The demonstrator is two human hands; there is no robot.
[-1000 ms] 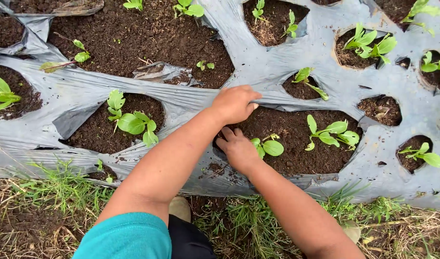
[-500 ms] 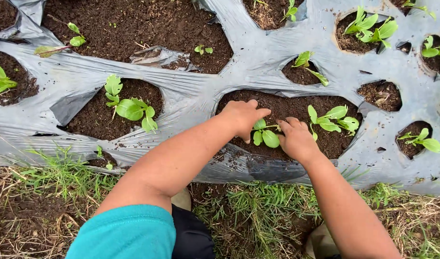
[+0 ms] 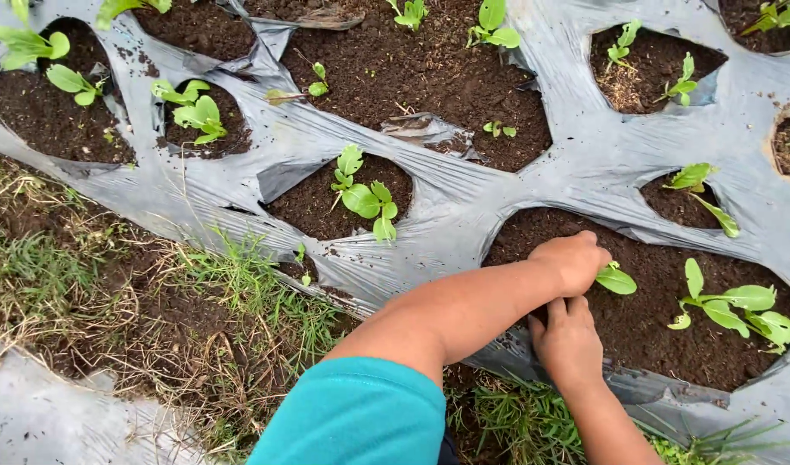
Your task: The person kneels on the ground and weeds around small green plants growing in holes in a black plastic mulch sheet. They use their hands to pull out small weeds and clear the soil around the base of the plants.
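Fingers of the left hand curl together beside a seedling. Right hand lies flat on soil, fingers together

sheet: thin grey plastic, shiny, wrinkly | soil: dark, crumbly, rough | seedling leaves: smooth, green

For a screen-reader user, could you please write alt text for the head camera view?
A person's left hand and right hand press dark soil around a small green seedling in a hole of grey plastic mulch; other seedlings grow nearby, grass edges the bed.
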